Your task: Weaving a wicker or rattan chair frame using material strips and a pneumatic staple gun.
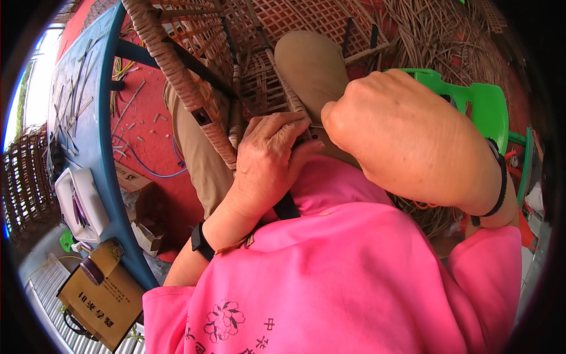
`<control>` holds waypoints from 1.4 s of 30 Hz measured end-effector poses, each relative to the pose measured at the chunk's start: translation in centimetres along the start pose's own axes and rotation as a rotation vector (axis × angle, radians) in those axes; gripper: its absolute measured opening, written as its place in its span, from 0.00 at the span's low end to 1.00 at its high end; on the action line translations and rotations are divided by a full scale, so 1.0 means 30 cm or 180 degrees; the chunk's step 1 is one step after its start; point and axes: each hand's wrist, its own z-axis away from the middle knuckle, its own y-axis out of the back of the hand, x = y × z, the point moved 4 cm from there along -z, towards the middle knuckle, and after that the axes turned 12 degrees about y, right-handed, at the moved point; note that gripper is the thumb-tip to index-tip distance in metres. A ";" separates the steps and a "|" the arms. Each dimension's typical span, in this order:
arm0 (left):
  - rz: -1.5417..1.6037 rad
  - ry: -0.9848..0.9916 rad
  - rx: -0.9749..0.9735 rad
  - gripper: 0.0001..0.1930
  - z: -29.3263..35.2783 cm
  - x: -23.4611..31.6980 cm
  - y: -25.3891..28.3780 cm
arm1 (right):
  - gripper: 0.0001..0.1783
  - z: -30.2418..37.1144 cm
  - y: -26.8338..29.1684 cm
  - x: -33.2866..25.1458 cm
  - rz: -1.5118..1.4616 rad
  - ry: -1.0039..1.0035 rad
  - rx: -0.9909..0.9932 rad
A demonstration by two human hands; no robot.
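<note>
Thin strips [74,89] lie strewn across the far half of a blue table [97,138], while a white tray [98,200] holding slender purplish items [78,206] sits toward the table's near end. Below, a red floor [178,209] spreads to the table's right, littered with short pale offcuts [140,138]. Yellow strands [122,68] lie tangled close beside the table, a blue cord [158,175] curves across the floor just right of it, and a cardboard box [131,177] rests by its near half. Well to the table's right, a loose heap of dry brown strips [439,35] covers the floor near a green plastic chair [489,112].
</note>
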 end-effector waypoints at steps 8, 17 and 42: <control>0.0682 0.0701 -0.0257 0.13 0.000 -0.025 -0.001 | 0.02 -0.009 0.004 0.000 0.0216 -0.0038 -0.0019; 0.0420 0.0331 0.0005 0.11 0.010 -0.010 0.009 | 0.01 -0.018 0.012 0.008 0.0111 -0.0229 -0.0257; 0.0236 -0.0617 -0.0710 0.15 -0.027 -0.006 0.039 | 0.03 -0.024 0.020 0.029 0.0031 -0.0091 -0.0363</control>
